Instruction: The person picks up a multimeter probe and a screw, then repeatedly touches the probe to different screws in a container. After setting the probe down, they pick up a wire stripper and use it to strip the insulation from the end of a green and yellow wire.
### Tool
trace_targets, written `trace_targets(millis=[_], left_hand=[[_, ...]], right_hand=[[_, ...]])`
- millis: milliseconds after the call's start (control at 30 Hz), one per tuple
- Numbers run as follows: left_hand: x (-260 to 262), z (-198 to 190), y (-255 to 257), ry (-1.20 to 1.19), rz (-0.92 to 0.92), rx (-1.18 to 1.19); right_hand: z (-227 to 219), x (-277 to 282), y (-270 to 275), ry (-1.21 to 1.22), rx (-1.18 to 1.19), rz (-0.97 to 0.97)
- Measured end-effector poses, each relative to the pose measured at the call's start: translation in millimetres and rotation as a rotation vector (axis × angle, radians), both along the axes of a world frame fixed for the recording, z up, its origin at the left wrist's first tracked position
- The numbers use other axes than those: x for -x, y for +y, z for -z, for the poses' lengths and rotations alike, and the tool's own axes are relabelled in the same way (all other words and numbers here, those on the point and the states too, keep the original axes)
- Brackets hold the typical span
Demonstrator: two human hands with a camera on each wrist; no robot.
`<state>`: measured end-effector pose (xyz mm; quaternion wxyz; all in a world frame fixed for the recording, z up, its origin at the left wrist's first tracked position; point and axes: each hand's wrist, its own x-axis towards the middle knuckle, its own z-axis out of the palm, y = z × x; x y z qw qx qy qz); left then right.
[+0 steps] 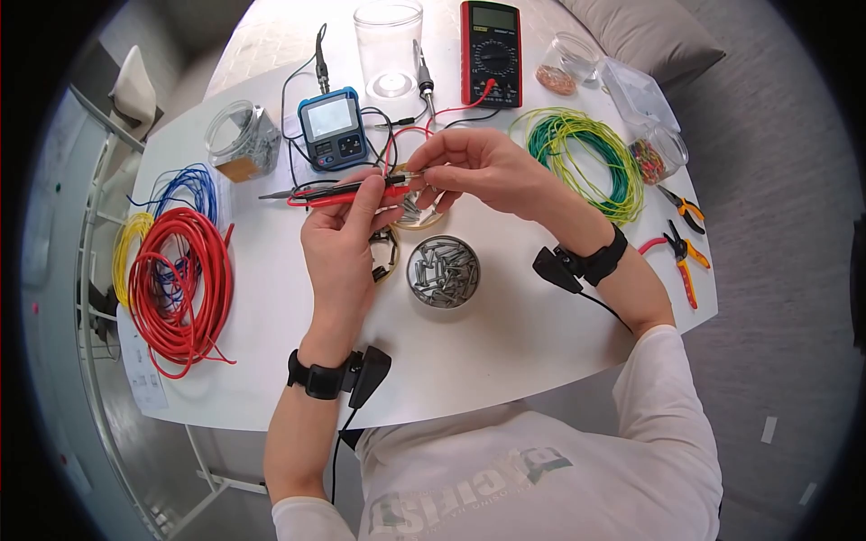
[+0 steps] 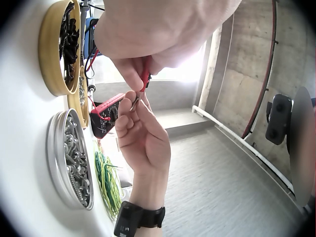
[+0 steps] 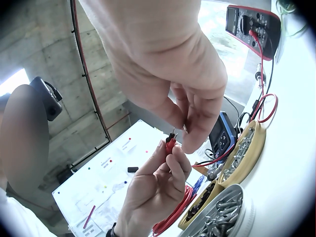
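My left hand [image 1: 341,239] holds the red probe [image 1: 394,194] and the black probe [image 1: 347,188] of a multimeter together, tips toward the right hand. In the right wrist view, both probe tips stick out past the left thumb and fingers. My right hand [image 1: 487,171] pinches a small metallic piece [image 2: 134,102] right at those tips; I cannot tell its kind. Beneath the hands stand a round tin [image 2: 53,153] of screws and two shallow yellowish dishes, one with dark screws [image 2: 68,37], the other with silvery ones [image 3: 239,158].
A red-and-black multimeter [image 1: 492,54], a blue handheld meter [image 1: 332,131] and a clear jar [image 1: 388,45] stand at the back. A red wire coil [image 1: 149,302] lies left, a green-yellow one [image 1: 622,176] right. Pliers [image 1: 690,212] and wire strippers [image 1: 681,257] lie near the right edge.
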<state>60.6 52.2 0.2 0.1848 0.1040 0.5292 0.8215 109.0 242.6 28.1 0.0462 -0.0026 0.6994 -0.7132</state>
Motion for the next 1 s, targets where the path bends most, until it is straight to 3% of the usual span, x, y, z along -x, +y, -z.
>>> trace_targets(millis=[167, 367, 1000], left_hand=[[-0.4, -0.5, 0.5, -0.007, 0.017, 0.012], [-0.6, -0.5, 1.0, -0.009, 0.012, 0.001], [-0.6, 0.9, 0.3, 0.012, 0.019, 0.028]], right_hand=[[3.1, 2.3, 2.3, 0.068, -0.064, 0.021], [-0.5, 0.9, 2.8, -0.012, -0.058, 0.039], [-1.6, -1.6, -0.4, 0.065, -0.071, -0.116]])
